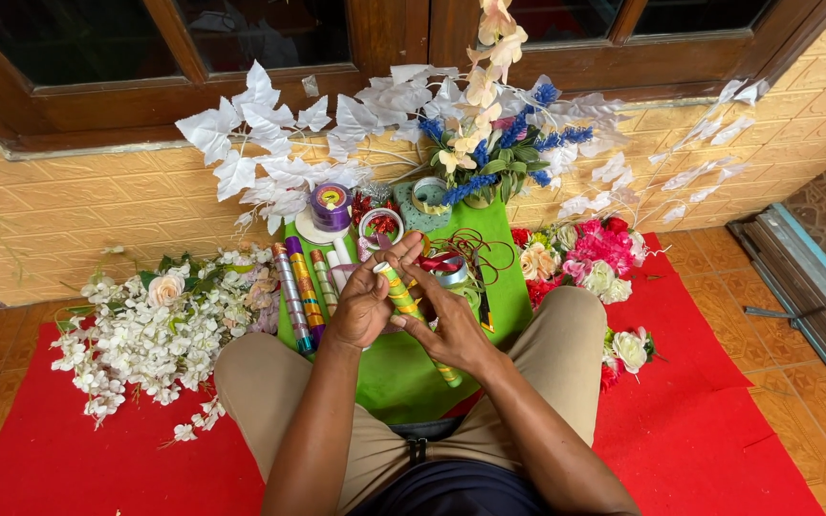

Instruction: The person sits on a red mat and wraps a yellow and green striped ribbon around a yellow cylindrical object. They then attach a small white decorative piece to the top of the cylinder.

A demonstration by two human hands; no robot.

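White blossom heap (150,330) lay far left on red mat (709,420). Left hand (363,304) & right hand (451,330) both had fingers closed round striped stick (403,301), held tilted over green cloth (399,368), prob. for wrapping w/ ribbon. Pink flowers (595,253) sat right.

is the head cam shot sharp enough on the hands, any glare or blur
Head view: soft, even daylight with no harsh shadows; both the left hand and right hand look sharp on the striped roll; no glare on the green cloth; dark window panes; mild wide-angle bending at the edges.
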